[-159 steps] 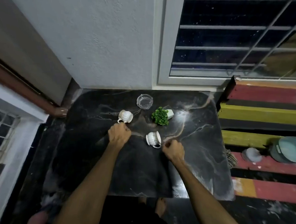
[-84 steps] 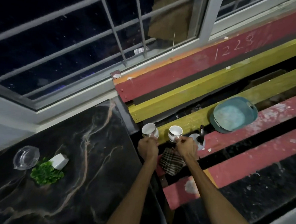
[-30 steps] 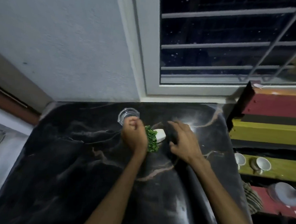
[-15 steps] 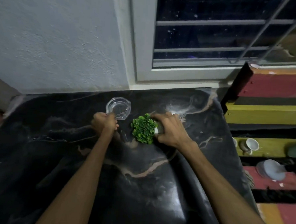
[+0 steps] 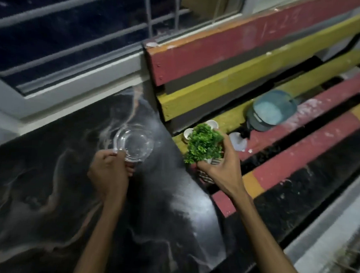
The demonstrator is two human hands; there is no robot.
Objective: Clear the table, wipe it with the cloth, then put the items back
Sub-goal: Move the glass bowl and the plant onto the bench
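Head view, only one. Left hand was closed on the near rim of the glass ashtray, pinched between thumb and fingers; ashtray looked lifted above the black marble table, though motion blur made contact hard to rule out. Right hand was clamped around the base of the small artificial plant, its white pot mostly hidden by the fingers. Plant was held past the right edge of the table, over the near slats of the painted bench.

Two white cups sat on a yellow slat of the bench, just behind the plant and partly hidden by it. Checked cloth lay on the bench just under the right hand, only a patch showing. Right of the cups were a pale round lid-like object and, farther right, a teal basin. Window with bars ran along the far side.

Progress, my read: clearing was nearly finished. Visible tabletop was bare apart from whatever the ashtray was doing; cups were off already. Still to do: set plant and ashtray on the bench, pick up the cloth, wipe, return all four items.
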